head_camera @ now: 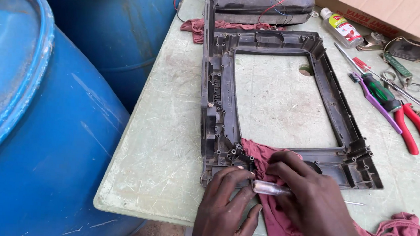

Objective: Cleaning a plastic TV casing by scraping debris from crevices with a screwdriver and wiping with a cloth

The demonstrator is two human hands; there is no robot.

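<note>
A dark grey plastic frame (pixel 221 99) lies flat on the pale green table (pixel 170 130). My left hand (pixel 224 206) rests on the frame's near left corner, fingers apart, touching the frame's edge. My right hand (pixel 312 197) presses a maroon rag (pixel 281 219) onto the frame's near edge and grips a screwdriver with a clear handle (pixel 269 187); its thin shaft pokes out to the right of the hand. The rag trails off to the right over the table's near edge.
Large blue barrels (pixel 49 123) stand close on the left. At the right lie red-handled pliers (pixel 416 128), a green-handled screwdriver (pixel 381 92), a purple tool and small metal parts. A small bottle (pixel 342 29), a cardboard box (pixel 386 12) and a dark casing (pixel 260 4) sit at the back.
</note>
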